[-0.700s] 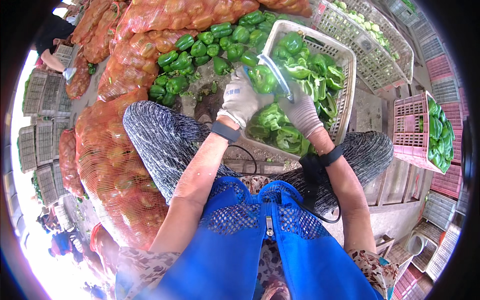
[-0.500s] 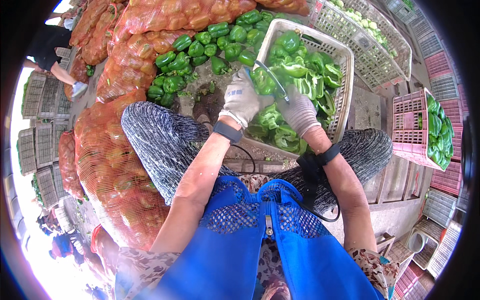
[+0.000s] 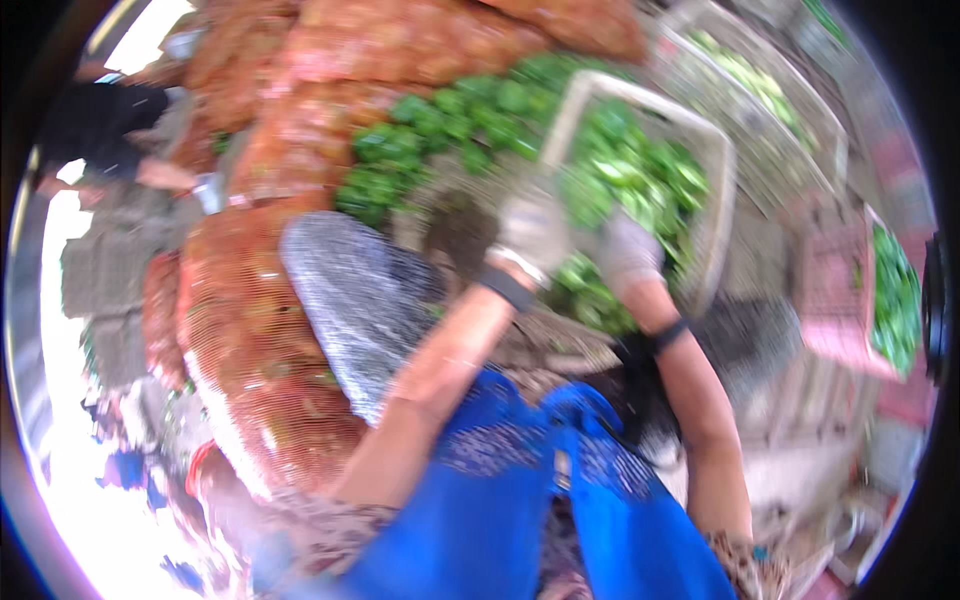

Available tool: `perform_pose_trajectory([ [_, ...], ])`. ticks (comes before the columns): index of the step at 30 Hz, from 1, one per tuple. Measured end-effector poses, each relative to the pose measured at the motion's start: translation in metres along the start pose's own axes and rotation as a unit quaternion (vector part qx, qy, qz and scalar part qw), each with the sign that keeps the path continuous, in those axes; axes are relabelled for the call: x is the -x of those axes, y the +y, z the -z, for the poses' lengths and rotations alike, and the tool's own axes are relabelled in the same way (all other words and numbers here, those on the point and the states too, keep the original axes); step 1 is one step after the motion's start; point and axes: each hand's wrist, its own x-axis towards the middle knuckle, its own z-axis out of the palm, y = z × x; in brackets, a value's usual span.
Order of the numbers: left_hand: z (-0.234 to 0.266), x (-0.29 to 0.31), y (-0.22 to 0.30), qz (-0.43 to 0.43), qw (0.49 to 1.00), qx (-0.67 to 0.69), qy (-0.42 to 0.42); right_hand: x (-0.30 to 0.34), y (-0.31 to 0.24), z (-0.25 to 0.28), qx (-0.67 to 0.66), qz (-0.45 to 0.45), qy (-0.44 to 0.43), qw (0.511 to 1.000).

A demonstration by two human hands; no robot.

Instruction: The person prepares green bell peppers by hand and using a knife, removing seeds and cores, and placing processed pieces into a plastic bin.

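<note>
Motion blurs the whole picture. My left hand (image 3: pixel 533 228), in a pale work glove, is closed at the left side of a crate (image 3: pixel 722 190), against a green bell pepper (image 3: pixel 585 195) whose outline is smeared. Just to its right, over the cut peppers (image 3: pixel 650 180) in the crate, is my gloved right hand (image 3: pixel 630 250), its fingers curled. Half a second ago it gripped a curved knife with a thin metal blade; now the blade is lost in the blur. Whole green peppers (image 3: pixel 470 115) lie heaped beyond my left hand.
Full orange mesh sacks (image 3: pixel 270 350) stand along the left and far side. A pale crate (image 3: pixel 740 110) of light green produce is at the far right, and a pink crate (image 3: pixel 835 290) of peppers at the right. Another person (image 3: pixel 105 125) is at the far left.
The view has shifted, so most of the scene sits further right and lower. Both hands stay close together over the crate. The knife blade, clear before, no longer shows.
</note>
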Motion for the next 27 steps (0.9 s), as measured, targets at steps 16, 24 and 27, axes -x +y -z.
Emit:
perform_pose_trajectory([
  [16,-0.016,0.020,0.033,-0.042,0.998,-0.023,0.027,0.009,0.049,0.002,-0.072,-0.095,0.013,0.993],
  [24,-0.018,0.022,0.012,0.103,0.975,0.194,0.030,0.009,0.040,0.005,-0.016,-0.070,-0.018,0.997],
  [27,-0.013,0.022,0.022,0.118,0.969,0.216,-0.001,0.012,0.044,0.014,-0.014,-0.069,-0.042,0.997],
])
